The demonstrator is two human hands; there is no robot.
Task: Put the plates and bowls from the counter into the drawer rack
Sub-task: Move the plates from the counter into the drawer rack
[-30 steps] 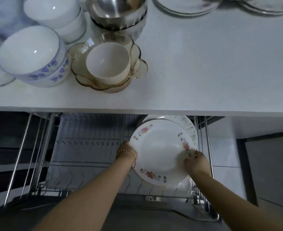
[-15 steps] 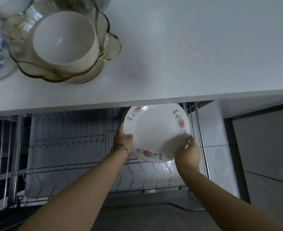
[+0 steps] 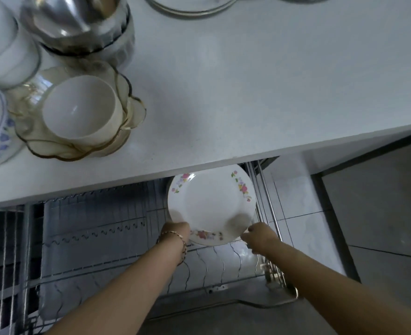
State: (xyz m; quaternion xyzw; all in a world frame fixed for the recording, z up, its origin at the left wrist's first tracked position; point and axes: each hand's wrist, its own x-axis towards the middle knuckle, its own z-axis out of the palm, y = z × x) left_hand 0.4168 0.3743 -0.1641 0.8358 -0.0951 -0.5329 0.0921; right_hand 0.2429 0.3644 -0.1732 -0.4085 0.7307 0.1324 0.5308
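Now a flower plate [image 3: 211, 204] is going into the drawer rack [image 3: 107, 238]. It stands up on its edge at the right end of the rack, just under the front edge of the desk [image 3: 223, 93]. Its bottom edge is down by the wavy wires, but I cannot tell if it sits all the way in a slot.

I think the next move is to feel that the plate stands by itself. Then the hands can let go softly, one at a time, so it does not tip or knock.

The left hand [image 3: 176, 232] grips the plate's bottom left rim, with its fingers curled round it. The right hand [image 3: 260, 234] pinches the bottom right rim with its fingertips. Both hands are closed on the plate, not spread wide.

There is much more to bring down. On the desk wait a white bowl [image 3: 78, 110] inside a brown glass bowl [image 3: 136, 110], a shiny metal bowl [image 3: 73, 15], and other plates [image 3: 187, 6] at the far edge.
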